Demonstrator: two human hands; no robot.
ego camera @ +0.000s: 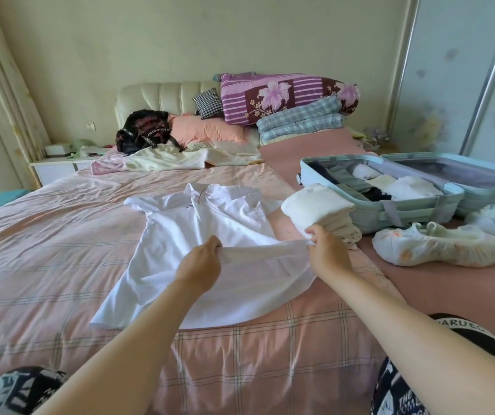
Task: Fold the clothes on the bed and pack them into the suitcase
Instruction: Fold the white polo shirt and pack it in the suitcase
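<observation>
The white shirt (198,223) lies spread on the bed (45,241), in the middle of the view. Its long axis runs from the hem, nearest us, away to the collar, leaning slightly right. One short sleeve spreads out at the far left. The cloth is thin, plain white and lightly creased, with a small mark at the chest.

Both grips hold the shirt about halfway along its length. The left grip (207,259) pinches the cloth near the midline. The right grip (327,250) pinches it at the right edge. On each, the fingers are curled and closed on fabric. Between them a ridge of cloth is lifted off the bed and drawn fairly taut, crosswise to the long axis. The collar half lies beyond the grips; the hem half lies toward us, under the forearms.

We judge the step in hand to be a fold. If the ridge is carried along the long axis, both grips must travel together to keep its edge straight.

The suitcase (345,202) lies open on the bed to the right, so the right grip is the nearer one. It already holds several rolled pieces. A folded cream stack (318,205) sits just beside its near wall, close to the right grip. Loose cream clothes (165,160) and a black garment (144,130) lie at the head of the bed, so we judge the task partly done.
</observation>
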